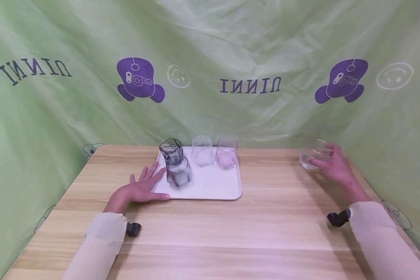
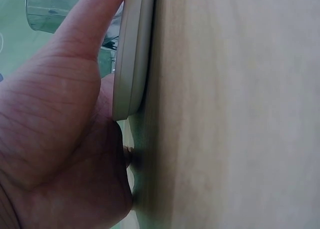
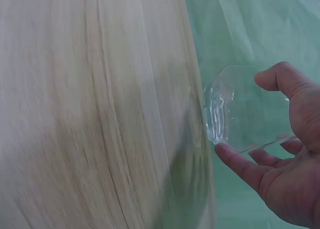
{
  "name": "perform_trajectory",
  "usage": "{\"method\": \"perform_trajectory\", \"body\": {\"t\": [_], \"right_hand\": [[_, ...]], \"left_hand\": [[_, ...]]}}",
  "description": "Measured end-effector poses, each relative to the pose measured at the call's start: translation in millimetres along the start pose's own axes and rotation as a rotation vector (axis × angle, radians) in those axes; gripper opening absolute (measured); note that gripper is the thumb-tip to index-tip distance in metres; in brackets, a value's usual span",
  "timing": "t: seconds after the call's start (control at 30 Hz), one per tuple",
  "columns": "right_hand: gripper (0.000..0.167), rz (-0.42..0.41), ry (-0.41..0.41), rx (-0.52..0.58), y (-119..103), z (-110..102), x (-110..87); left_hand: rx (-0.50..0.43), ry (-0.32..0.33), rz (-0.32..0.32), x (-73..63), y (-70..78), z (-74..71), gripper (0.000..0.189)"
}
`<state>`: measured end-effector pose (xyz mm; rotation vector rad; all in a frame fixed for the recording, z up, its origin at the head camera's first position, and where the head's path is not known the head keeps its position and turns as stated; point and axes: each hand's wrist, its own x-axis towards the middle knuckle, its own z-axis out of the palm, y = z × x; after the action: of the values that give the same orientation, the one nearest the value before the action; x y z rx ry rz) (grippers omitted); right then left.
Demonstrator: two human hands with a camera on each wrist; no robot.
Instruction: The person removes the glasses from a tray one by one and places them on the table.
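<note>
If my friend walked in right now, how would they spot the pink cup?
On the wooden table lies a white tray. At its far right corner stands the pink glass. Its pink tint sets it apart from the clear glass beside it and the grey glass and darker glass further left.

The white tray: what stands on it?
A dark grey glass, a lighter grey glass, a clear glass and a pinkish glass. The lighter one partly hides the dark one; the left hand hides some tray rim.
</note>
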<state>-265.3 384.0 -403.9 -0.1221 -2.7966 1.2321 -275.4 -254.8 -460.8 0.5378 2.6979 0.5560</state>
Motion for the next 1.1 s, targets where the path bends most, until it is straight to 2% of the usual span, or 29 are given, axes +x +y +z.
{"method": "perform_trajectory", "body": {"t": [0.1,0.3,0.47,0.73,1.1], "right_hand": [[0.103,0.018,0.011,-0.016,0.8,-3.3,-0.1],[0.106,0.039,-0.018,-0.022,3.3,-8.4,-2.9],[0.105,0.048,-0.018,-0.041,9.9,-14.1,-2.7],[0.105,0.072,-0.017,-0.059,15.8,-24.5,-0.2],[0.107,0.084,-0.034,-0.067,15.8,-24.1,2.8]], "left_hand": [[0.003,0.005,0.001,-1.4,-0.4,-1.0,0.118],[0.017,0.007,0.004,-5.7,0.8,-1.0,0.119],[-0.004,0.010,0.025,-7.2,5.0,-3.8,0.118],[-0.001,-0.001,-0.005,-4.2,4.4,-1.5,0.118],[-0.009,0.003,0.014,-7.1,6.9,-3.3,0.119]]}}
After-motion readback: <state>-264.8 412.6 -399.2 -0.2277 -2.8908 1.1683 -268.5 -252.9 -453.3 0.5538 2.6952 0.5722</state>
